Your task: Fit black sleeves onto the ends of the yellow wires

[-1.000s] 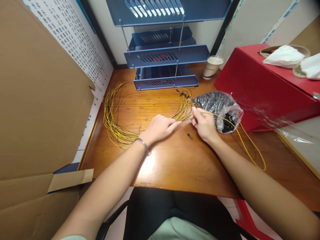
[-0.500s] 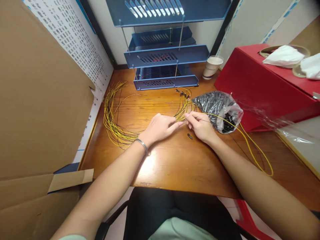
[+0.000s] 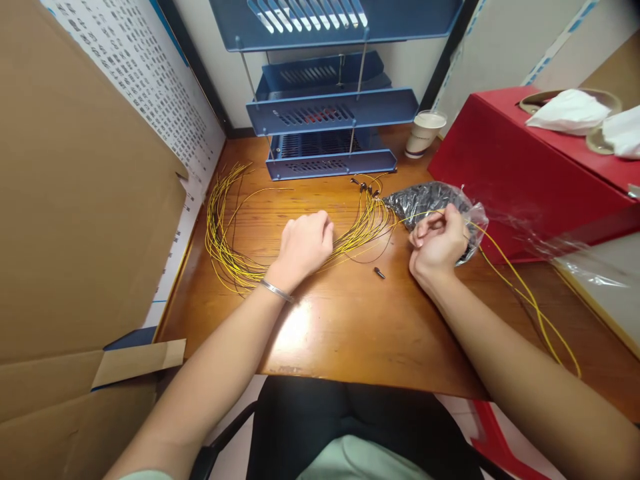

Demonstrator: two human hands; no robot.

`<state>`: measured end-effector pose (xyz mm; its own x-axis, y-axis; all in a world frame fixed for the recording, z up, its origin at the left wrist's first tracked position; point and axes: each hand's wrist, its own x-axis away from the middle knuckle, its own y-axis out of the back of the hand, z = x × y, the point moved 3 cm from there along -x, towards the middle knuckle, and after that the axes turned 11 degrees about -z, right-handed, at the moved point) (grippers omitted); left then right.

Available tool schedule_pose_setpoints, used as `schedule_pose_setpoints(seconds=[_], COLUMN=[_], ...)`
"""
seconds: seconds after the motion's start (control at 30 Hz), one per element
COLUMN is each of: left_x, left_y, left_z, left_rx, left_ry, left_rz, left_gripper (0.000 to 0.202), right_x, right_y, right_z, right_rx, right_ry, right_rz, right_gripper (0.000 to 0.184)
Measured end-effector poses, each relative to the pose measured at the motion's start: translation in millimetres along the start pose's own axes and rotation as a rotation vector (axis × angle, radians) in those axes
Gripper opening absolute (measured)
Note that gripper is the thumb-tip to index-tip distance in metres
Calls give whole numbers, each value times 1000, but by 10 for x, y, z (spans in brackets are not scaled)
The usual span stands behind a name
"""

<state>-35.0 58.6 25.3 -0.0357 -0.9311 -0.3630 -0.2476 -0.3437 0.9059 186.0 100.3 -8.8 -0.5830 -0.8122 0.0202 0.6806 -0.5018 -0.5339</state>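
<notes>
A long bundle of thin yellow and black wires (image 3: 363,230) curves across the wooden table. My left hand (image 3: 306,243), a metal bracelet at its wrist, is closed over the middle of this bundle, its fingertips hidden. To the right, my right hand (image 3: 440,240) is closed, palm side up, on a single yellow wire (image 3: 505,260) that loops off toward the right edge of the table. Behind that hand lies a clear plastic bag (image 3: 420,199) of small black parts, partly covered by it. One small black connector (image 3: 379,273) rests between my hands.
A blue tiered tray rack (image 3: 330,163) stands at the back, with a paper cup (image 3: 425,133) beside it. On the right is a red box (image 3: 480,153) with tissues and tape rolls on top. A cardboard sheet (image 3: 90,200) rises at the left.
My right hand has moved right, away from my left hand and in front of the bag, drawing the yellow wire along. My left hand has slid slightly left along the bundle.
</notes>
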Motion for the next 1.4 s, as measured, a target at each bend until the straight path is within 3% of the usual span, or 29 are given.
schedule_pose_setpoints(seconds=[0.13,0.5,0.67,0.93,1.23,1.4], left_x=[11,23,29,25,-6,-5], left_y=[-42,-1,-53,-97,-44,-41], left_z=[33,33,36,32,142,126], left_rx=[5,183,184,57,-14,177], left_ry=[-29,-99,-159,-162,-71,-70], left_rz=[149,267,231,228,234,164], left_gripper=[28,30,57,27,25,38], right_x=[-22,24,8,-33,53,90], right_y=[12,-33,-34,-28,-62,-90], right_z=[17,90,145,211,185,203], right_rx=[-96,-307,-348,-339,-248,-176], right_ry=[-182,-609,-639,-629,-577,-559], right_rz=[57,400,449,456,491,482], right_gripper=[42,48,52,51,50,54])
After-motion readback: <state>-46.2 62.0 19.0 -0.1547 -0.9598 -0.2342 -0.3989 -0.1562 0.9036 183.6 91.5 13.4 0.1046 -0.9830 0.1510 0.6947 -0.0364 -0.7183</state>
